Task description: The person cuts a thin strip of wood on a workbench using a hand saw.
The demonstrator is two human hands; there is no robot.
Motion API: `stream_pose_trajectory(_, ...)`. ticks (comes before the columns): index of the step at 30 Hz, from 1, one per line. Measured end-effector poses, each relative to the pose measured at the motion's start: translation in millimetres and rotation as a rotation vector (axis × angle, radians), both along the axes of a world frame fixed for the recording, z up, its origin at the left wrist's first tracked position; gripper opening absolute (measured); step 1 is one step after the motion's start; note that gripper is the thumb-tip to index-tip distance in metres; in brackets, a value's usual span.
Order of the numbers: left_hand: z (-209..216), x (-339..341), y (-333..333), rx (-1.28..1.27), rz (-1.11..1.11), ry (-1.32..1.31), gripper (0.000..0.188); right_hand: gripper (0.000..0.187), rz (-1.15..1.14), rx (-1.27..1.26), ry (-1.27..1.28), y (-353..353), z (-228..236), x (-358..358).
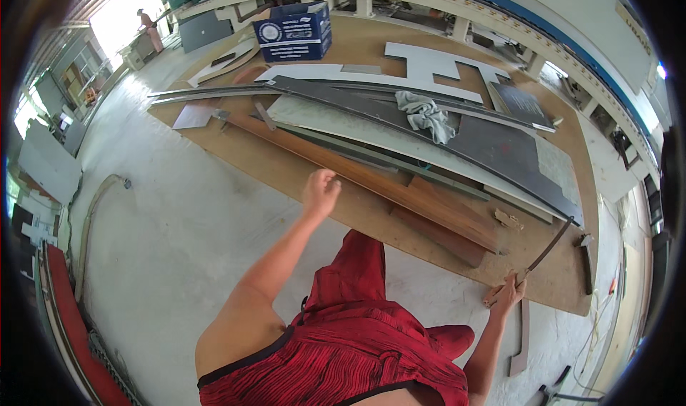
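Note:
My left hand [321,191] hovers by the near edge of the worktable, its fingers curled in with nothing seen in them. Just beyond it lies a long brown wood-grain board [357,177], running slantwise across the table. At the right, my right hand [506,291] is closed round the near end of a long thin dark strip [550,246], shaped like a narrow blade. The strip slants up and away toward the corner of a dark grey panel [500,149]. What kind of tool it is, I cannot tell. A hammer [587,263] with a dark handle lies to its right.
Cut white panels [414,59], a crumpled grey cloth [426,116] and a blue cardboard box [294,33] are on the brown tabletop [246,159]. A long machine [457,2] stands behind. A hose [93,220] lies on the floor at left; another person [150,31] is far off.

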State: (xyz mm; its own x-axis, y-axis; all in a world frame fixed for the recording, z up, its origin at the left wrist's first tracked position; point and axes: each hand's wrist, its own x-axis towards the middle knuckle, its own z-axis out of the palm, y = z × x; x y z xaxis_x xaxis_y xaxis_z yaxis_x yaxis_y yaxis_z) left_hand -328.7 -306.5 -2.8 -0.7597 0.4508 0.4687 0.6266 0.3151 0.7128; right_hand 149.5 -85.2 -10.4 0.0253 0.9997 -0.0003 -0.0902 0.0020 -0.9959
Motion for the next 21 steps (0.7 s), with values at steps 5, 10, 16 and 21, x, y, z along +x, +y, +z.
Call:
stream_pose_trajectory(5, 38, -41, -14, 0.167, 0.197, -0.873, 0.045, 0.015, -0.133, -0.022, -0.063, 36, -33, 1)
stream_pose_trajectory(10, 8, -124, -35, 0.230, 0.418, -0.681, 0.057, 0.017, -0.075, -0.063, -0.071, 40, -34, 1)
stream_pose_trajectory(16, 48, -178, -5, -0.350, 0.614, -0.267, 0.064, 0.014, -0.079, -0.050, -0.033, 42, -37, 4)
stream_pose_trajectory(21, 60, -212, 6, -0.532, 0.667, -0.408, 0.063, 0.014, -0.072, -0.055, -0.079, 47, -46, 11)
